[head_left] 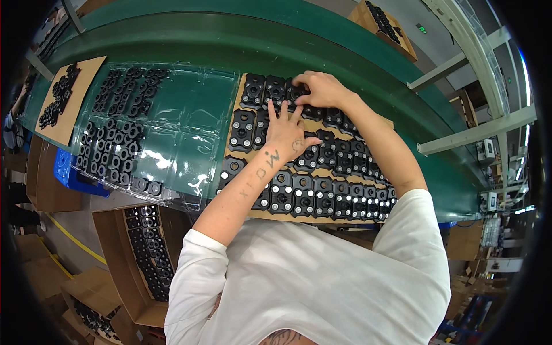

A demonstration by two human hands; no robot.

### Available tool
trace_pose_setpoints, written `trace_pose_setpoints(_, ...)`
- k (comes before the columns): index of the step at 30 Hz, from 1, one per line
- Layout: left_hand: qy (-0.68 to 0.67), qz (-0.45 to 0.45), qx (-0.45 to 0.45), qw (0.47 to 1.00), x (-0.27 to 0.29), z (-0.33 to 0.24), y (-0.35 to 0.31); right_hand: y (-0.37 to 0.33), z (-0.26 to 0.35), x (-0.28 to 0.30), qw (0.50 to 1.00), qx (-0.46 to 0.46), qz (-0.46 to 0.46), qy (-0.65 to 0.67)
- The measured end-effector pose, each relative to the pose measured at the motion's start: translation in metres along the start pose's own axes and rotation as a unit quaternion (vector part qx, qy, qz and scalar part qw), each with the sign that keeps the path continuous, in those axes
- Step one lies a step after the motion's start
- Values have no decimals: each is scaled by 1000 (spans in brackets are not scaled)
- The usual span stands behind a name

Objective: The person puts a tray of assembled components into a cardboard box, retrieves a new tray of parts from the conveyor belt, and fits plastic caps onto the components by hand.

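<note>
Rows of black plastic parts with round holes and silvery round inserts (282, 192) lie on a brown cardboard sheet (310, 219) in front of me. My left hand (284, 135) rests over the upper left rows, fingers spread and fingertips on the parts. Just beyond it, my right hand (322, 89) curls its thumb and fingers around a black part (295, 90) in the farthest row. The palm side of that grip is partly hidden.
Clear plastic film (190, 121) with more black parts (115, 149) covers the green bench to the left. Farther left are a cardboard sheet of small black pieces (60, 98) and a blue bin (75, 172). An open carton (146, 259) stands below; metal posts (477, 131) rise at right.
</note>
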State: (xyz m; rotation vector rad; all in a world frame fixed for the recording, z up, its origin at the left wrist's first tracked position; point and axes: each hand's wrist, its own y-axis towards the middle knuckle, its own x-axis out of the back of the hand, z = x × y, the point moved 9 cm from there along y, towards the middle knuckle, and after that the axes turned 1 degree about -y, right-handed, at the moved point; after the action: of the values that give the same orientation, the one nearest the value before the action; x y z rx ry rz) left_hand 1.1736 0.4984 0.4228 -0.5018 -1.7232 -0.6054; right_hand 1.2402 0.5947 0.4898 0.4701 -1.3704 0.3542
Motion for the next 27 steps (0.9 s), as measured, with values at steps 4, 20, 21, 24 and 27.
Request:
trace_pose_setpoints(4, -14, 17, -1, 1000, 2, 1, 2, 4, -2, -4, 999, 38, 10, 35)
trace_pose_setpoints(20, -44, 21, 4, 999, -10, 2, 3, 1, -36, -9, 977, -206, 54, -15)
trace_pose_setpoints(21, -44, 21, 4, 999, -10, 2, 3, 0, -36, -7, 977, -206, 54, -15)
trace_pose_setpoints(24, -40, 23, 7, 999, -11, 3, 2, -3, -5, -4, 996, -69, 33, 47)
trace_pose_setpoints(27, -35, 21, 15, 999, -6, 8, -3, -1, 11, -10, 998, -18, 37, 53)
